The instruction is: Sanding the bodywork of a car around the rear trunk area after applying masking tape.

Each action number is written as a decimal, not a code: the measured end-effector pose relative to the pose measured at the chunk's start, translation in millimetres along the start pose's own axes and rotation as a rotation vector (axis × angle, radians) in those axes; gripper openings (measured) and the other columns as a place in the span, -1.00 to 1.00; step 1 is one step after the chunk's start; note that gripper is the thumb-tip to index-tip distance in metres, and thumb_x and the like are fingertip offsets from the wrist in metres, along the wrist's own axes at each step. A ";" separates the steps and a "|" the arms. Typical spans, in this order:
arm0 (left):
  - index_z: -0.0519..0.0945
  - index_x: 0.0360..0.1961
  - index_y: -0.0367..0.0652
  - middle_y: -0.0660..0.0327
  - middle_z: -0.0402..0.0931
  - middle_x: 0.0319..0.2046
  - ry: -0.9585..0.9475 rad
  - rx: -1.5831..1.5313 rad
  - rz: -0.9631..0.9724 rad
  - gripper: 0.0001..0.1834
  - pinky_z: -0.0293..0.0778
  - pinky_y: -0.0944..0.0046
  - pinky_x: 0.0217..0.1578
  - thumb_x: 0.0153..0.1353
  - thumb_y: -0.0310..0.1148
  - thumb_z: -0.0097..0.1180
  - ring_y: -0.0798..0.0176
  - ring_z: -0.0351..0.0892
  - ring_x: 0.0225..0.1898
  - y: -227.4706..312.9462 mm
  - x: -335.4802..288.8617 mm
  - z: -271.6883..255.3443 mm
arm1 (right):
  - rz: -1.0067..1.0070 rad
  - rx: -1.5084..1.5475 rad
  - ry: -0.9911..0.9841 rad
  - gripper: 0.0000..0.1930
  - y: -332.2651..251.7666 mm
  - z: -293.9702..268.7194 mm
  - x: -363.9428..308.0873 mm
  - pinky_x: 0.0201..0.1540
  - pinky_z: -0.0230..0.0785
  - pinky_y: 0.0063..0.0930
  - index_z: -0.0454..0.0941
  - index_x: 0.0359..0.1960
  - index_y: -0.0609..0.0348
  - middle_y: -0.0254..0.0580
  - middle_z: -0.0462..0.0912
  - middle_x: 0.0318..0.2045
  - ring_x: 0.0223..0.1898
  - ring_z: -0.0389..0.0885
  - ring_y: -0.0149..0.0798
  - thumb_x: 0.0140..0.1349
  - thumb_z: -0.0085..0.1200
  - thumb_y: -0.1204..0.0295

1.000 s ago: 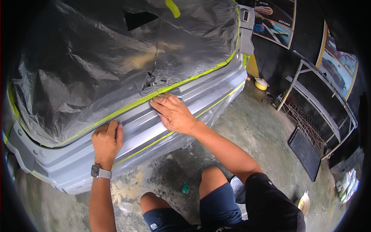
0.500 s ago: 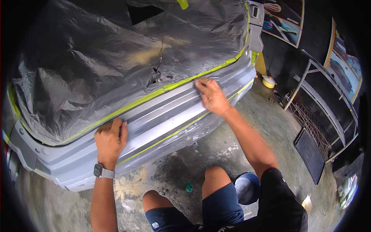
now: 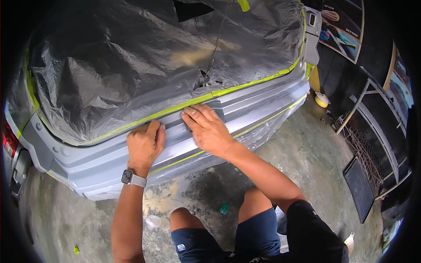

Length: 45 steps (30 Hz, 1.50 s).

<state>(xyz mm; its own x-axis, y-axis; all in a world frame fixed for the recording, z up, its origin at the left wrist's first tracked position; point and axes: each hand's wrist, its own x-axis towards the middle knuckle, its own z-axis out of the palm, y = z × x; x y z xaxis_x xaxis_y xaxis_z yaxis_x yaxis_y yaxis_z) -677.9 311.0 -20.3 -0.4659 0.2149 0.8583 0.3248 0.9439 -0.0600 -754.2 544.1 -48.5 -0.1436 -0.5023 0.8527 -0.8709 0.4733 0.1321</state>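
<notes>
A stained grey floor point(image 3: 285, 160) stretches around you toward a black wall point(image 3: 377, 48) hung with framed posters point(image 3: 342, 28), a metal stand point(image 3: 353, 107) at your right near a dark rectangular panel point(image 3: 359, 189).

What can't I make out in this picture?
In the head view:
Part of the thin dark-grey sheet: covered by the bare right hand.
Palm of the bare left hand: hidden behind the hand's back.
Red glossy tail lamp: partly cut off by the black left rim.
</notes>
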 end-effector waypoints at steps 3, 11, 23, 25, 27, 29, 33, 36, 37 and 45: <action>0.57 -0.41 -0.08 0.17 0.59 -0.61 0.004 -0.023 -0.020 -0.81 0.50 0.01 -0.51 0.31 -0.35 0.35 -0.04 0.61 -0.58 -4.3 -4.1 -0.6 | -0.002 -0.054 0.018 -0.44 -9.4 4.9 4.6 0.43 0.41 -0.02 0.66 0.24 0.32 0.03 0.60 0.24 0.28 0.55 0.10 0.13 0.23 0.55; 0.58 -0.41 -0.08 0.16 0.58 -0.63 0.030 -0.065 -0.045 -0.80 0.48 0.02 -0.49 0.34 -0.36 0.34 -0.04 0.61 -0.58 -3.0 -0.5 -2.9 | 0.162 -0.002 0.130 -0.46 24.4 -53.3 -10.4 0.34 0.45 0.02 0.67 0.19 0.32 0.02 0.65 0.14 0.15 0.62 0.11 0.07 0.25 0.60; 0.59 -0.41 -0.07 0.19 0.62 -0.60 0.027 -0.031 -0.032 -0.83 0.57 0.03 -0.47 0.30 -0.37 0.34 0.01 0.66 -0.54 -4.1 -1.2 -2.0 | 0.052 -0.037 0.068 -0.58 -35.1 18.2 18.2 0.40 0.41 0.03 0.66 0.13 0.41 0.04 0.61 0.19 0.29 0.54 0.07 0.22 0.15 0.53; 0.58 -0.41 -0.07 0.20 0.61 -0.60 0.016 -0.044 -0.057 -0.82 0.56 0.03 -0.48 0.30 -0.37 0.34 0.00 0.65 -0.55 -5.7 -3.9 -1.8 | 0.033 -0.019 0.060 -0.56 -29.6 12.1 14.3 0.36 0.45 0.02 0.64 0.16 0.42 0.06 0.63 0.17 0.25 0.58 0.10 0.21 0.21 0.54; 0.58 -0.42 -0.06 0.20 0.60 -0.61 0.045 -0.034 -0.049 -0.82 0.55 0.03 -0.49 0.31 -0.37 0.34 0.01 0.64 -0.56 -8.2 -4.8 -3.7 | 0.010 -0.055 0.050 -0.54 -14.4 3.9 5.4 0.36 0.44 0.03 0.63 0.19 0.40 0.07 0.63 0.18 0.24 0.59 0.12 0.21 0.19 0.57; 0.59 -0.40 -0.06 0.20 0.60 -0.61 0.056 -0.035 -0.039 -0.83 0.53 0.03 -0.49 0.31 -0.37 0.34 0.01 0.63 -0.57 -2.9 -0.3 -0.5 | 0.098 -0.029 0.131 -0.56 -1.9 -23.6 3.9 0.34 0.45 0.02 0.67 0.17 0.38 0.06 0.66 0.15 0.19 0.62 0.12 0.22 0.17 0.58; 0.57 -0.41 -0.06 0.20 0.59 -0.61 0.061 -0.043 -0.072 -0.81 0.53 0.04 -0.48 0.31 -0.36 0.34 -0.01 0.62 -0.57 -4.6 -1.5 -6.2 | 0.069 -0.031 0.095 -0.54 -9.6 -12.7 7.7 0.37 0.43 0.02 0.66 0.19 0.37 0.07 0.65 0.17 0.23 0.60 0.14 0.23 0.18 0.56; 0.57 -0.42 -0.08 0.17 0.56 -0.63 0.159 -0.052 -0.052 -0.79 0.48 0.02 -0.50 0.33 -0.35 0.35 -0.03 0.59 -0.59 -2.3 -2.1 -2.1 | 0.042 -0.011 0.057 -0.52 -22.8 5.5 11.9 0.40 0.40 0.06 0.65 0.22 0.34 0.06 0.63 0.19 0.25 0.58 0.14 0.24 0.18 0.53; 0.57 -0.42 -0.08 0.17 0.56 -0.63 0.160 -0.046 -0.050 -0.79 0.48 0.02 -0.50 0.33 -0.35 0.35 -0.03 0.59 -0.59 -5.0 -0.7 -2.6 | 0.038 0.022 0.056 -0.51 -26.6 10.5 14.6 0.41 0.38 0.09 0.64 0.25 0.32 0.06 0.62 0.21 0.25 0.58 0.15 0.24 0.19 0.52; 0.56 -0.40 -0.08 0.18 0.48 -0.66 0.118 -0.005 -0.058 -0.80 0.45 0.02 -0.51 0.36 -0.38 0.32 -0.03 0.54 -0.59 -10.3 -8.3 -5.5 | -0.022 -0.008 0.005 -0.53 -46.3 28.6 28.5 0.46 0.36 0.04 0.68 0.19 0.35 0.01 0.66 0.20 0.31 0.58 0.03 0.22 0.13 0.50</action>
<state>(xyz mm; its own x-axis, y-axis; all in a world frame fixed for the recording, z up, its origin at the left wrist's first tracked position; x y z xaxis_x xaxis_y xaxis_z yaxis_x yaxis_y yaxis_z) -672.9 298.1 -24.0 -0.3842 0.1288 0.9142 0.3044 0.9525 -0.0063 -731.4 487.2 -44.8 -0.1223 -0.5086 0.8523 -0.8701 0.4681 0.1545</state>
